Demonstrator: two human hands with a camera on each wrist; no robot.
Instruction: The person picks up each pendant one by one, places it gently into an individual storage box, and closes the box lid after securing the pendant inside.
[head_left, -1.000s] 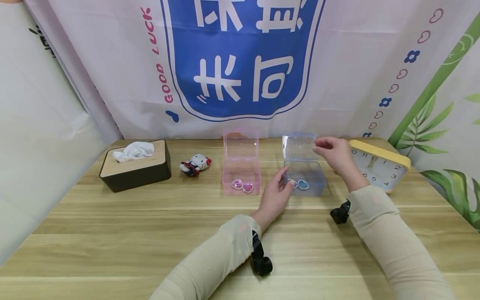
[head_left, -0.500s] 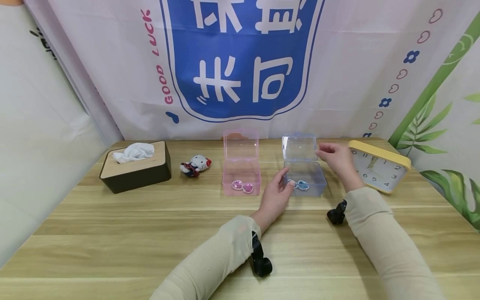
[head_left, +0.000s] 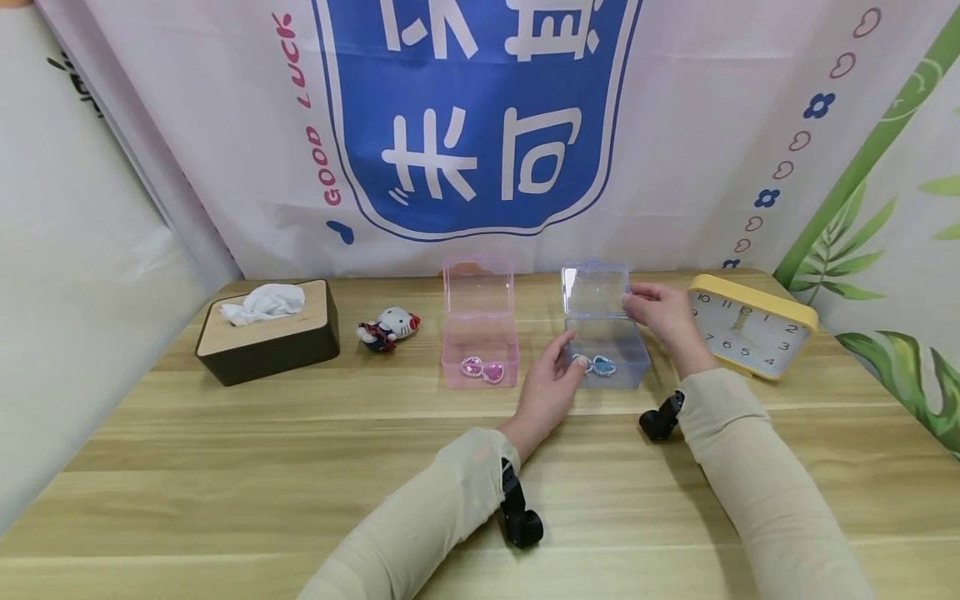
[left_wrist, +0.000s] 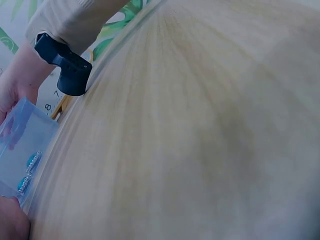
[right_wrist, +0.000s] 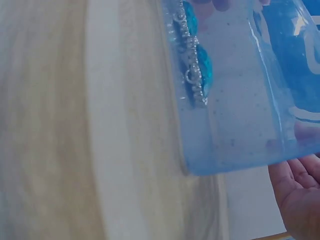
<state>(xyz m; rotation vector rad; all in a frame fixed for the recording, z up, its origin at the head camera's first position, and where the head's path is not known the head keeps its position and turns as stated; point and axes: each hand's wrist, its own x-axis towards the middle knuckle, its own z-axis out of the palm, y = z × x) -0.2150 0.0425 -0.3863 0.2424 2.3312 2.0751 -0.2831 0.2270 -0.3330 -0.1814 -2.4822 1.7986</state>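
A clear blue plastic box [head_left: 613, 373] stands on the table with its hinged lid [head_left: 596, 292] raised. Inside, near the front wall, lie small bead-rimmed toy glasses with turquoise lenses [right_wrist: 204, 70]. My left hand [head_left: 551, 387] holds the box's left side, thumb at the front corner and fingers along the side. With its fingertips, my right hand [head_left: 666, 317] pinches the right edge of the lid; some of its fingers are hidden behind the plastic in the right wrist view. To the left, a matching pink box [head_left: 480, 337] stands with its lid up, holding pink bead-rimmed glasses [head_left: 482, 370].
A yellow-framed clock [head_left: 753, 325] leans just right of my right hand. Farther left are a small plush cat doll [head_left: 390, 328] and a tissue box [head_left: 267, 342]. Behind the wooden table [head_left: 300, 467] hangs a printed cloth [head_left: 480, 167].
The right hand and forearm have shifted slightly left and in against the lid's edge, uncovering more of the clock. The left hand stays at the box, and the lid is still raised.
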